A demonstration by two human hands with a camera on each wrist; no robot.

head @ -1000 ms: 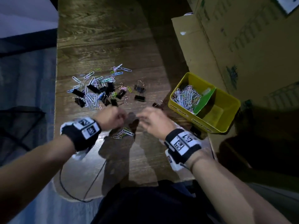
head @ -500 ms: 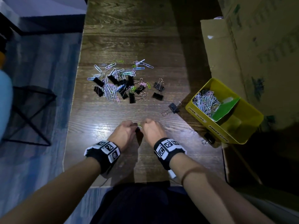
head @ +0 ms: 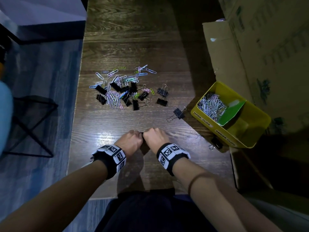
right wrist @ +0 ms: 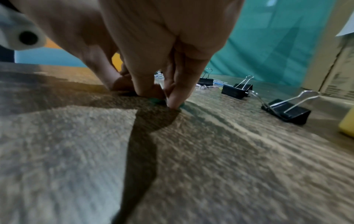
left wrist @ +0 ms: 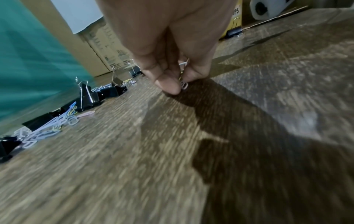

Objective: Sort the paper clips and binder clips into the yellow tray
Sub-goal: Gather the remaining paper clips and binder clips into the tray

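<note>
Wooden table (head: 133,39): left hand (head: 131,141) pinches paper clips (left wrist: 182,84) (fingertips down).

the yellow tray (head: 217,129) bears two handwritten labels, "paper clips" and "binder clips", on its front wall.

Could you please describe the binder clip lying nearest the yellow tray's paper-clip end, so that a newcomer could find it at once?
Start at the yellow tray on the table's right. Just left of its paper-filled end lies a lone black binder clip. Unlike the clips in the pile, it lies alone, its wire handles spread outward.
</note>
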